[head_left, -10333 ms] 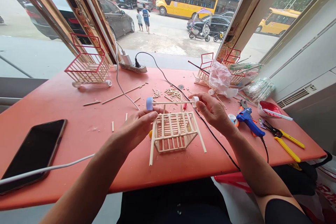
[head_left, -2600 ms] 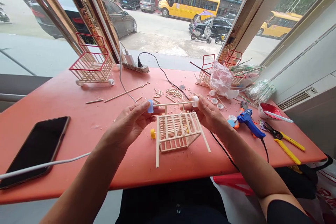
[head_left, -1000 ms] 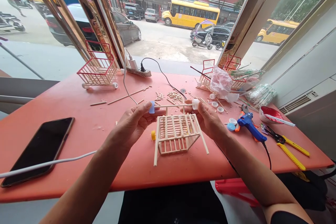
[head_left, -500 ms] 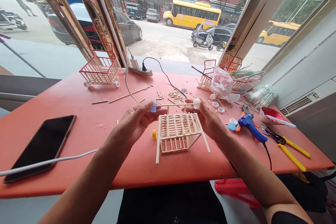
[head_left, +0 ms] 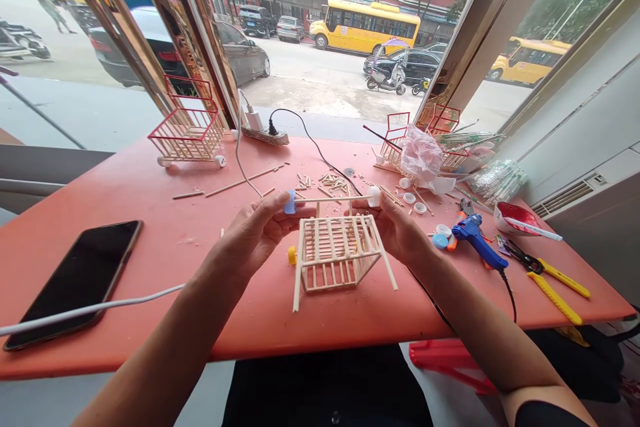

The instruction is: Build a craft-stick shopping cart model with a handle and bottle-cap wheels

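My left hand [head_left: 253, 230] pinches a blue bottle cap [head_left: 290, 202] at one end of a thin wooden stick [head_left: 330, 199]. At the stick's other end, a white bottle cap [head_left: 374, 197] is between the fingers of my right hand [head_left: 403, 230]. Just below lies a small cart frame [head_left: 340, 255] made of pale wooden sticks, tilted, with two long legs pointing toward me. Two short sticks rise from it to the capped stick; whether they are joined is unclear. A yellow cap [head_left: 293, 255] shows at the frame's left side.
Finished-looking carts with red trim stand at back left [head_left: 187, 127] and back right. Loose stick pieces [head_left: 336, 182] lie behind my hands. To the right are a blue glue gun [head_left: 477, 240], yellow-handled pliers [head_left: 555, 287] and a red-stained bowl [head_left: 515, 219]. A phone [head_left: 77, 280] lies left.
Both hands keep their grip on the two caps. The whole view has shifted very slightly, and the cart frame sits almost the same as before.
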The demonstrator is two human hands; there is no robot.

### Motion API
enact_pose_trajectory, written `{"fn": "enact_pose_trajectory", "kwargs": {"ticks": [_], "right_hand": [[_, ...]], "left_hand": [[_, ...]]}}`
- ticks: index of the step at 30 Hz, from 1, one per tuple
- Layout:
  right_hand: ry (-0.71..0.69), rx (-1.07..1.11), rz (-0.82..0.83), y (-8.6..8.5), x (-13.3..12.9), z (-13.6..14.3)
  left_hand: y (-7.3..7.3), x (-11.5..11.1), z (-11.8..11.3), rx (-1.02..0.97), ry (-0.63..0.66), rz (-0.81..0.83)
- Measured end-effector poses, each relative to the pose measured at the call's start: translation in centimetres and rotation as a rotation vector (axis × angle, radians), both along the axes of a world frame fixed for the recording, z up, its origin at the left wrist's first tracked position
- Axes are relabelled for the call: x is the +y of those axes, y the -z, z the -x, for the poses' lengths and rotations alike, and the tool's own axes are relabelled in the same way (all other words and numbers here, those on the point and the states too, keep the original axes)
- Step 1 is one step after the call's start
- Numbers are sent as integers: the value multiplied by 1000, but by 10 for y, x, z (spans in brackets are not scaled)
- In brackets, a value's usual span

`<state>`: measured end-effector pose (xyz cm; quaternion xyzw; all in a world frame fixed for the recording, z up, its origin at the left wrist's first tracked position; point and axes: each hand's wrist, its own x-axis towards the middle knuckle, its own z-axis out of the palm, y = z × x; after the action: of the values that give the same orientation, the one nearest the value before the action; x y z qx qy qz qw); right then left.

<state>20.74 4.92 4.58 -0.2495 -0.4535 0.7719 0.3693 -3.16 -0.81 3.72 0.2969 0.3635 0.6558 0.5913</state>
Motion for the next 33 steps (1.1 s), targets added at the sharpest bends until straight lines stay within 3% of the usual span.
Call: {"fn": "enact_pose_trajectory", "kwargs": {"ticks": [15,33], "right_hand": [[-49,-33,38,1,2,-2],[84,-84,14,-5,7,-1]], "left_hand": [[-2,-2,0,68,-13,13],[-2,-2,1,49,5,2]]}}
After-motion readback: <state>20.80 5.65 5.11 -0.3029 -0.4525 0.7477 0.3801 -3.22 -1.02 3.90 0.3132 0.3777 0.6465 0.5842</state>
